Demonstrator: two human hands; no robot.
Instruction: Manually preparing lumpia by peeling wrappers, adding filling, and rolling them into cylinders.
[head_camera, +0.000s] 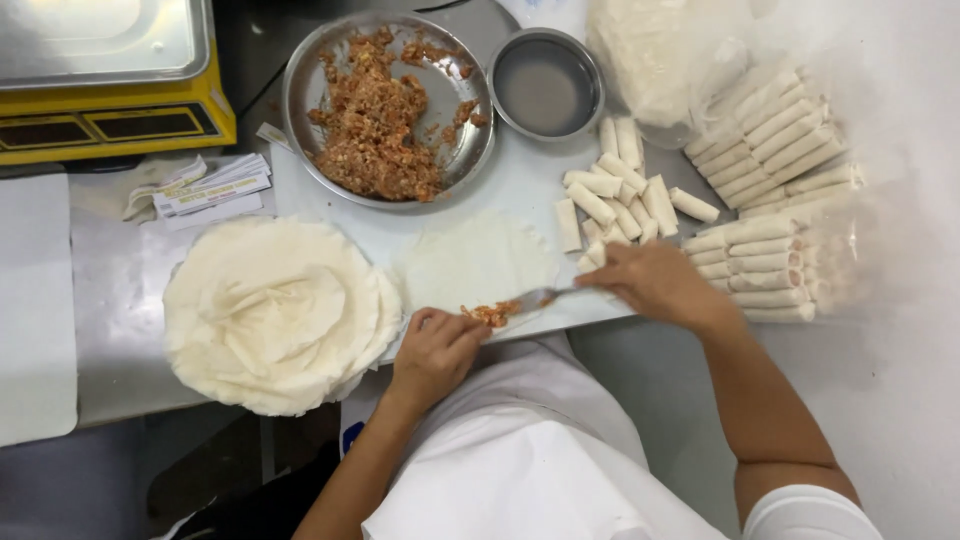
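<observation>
Two metal vessels sit at the top centre of the head view. The larger round tray (300, 75) carries a heap of reddish-brown minced filling (378, 125) covering its middle and left. The smaller round bowl (546, 85), just right of it, holds a shallow layer of cloudy liquid.

At centre frame a single thin wrapper (478, 262) lies flat on the desk (120, 300), with a small portion of filling (492, 314) on its near edge. The right hand (655, 283) has its grip pinched on the handle of a spoon (545, 296), whose tip rests at that portion. The left hand (435, 350) is curled, fingertips pressed at the wrapper's near edge beside the filling.

At left centre a stack of round wrappers (275, 312) sits on the desk. At right, loose finished rolls (620, 195) lie in a pile; beyond them, clear bags (775, 190) hold rows of packed rolls. A yellow scale (110, 80) occupies the upper left.
</observation>
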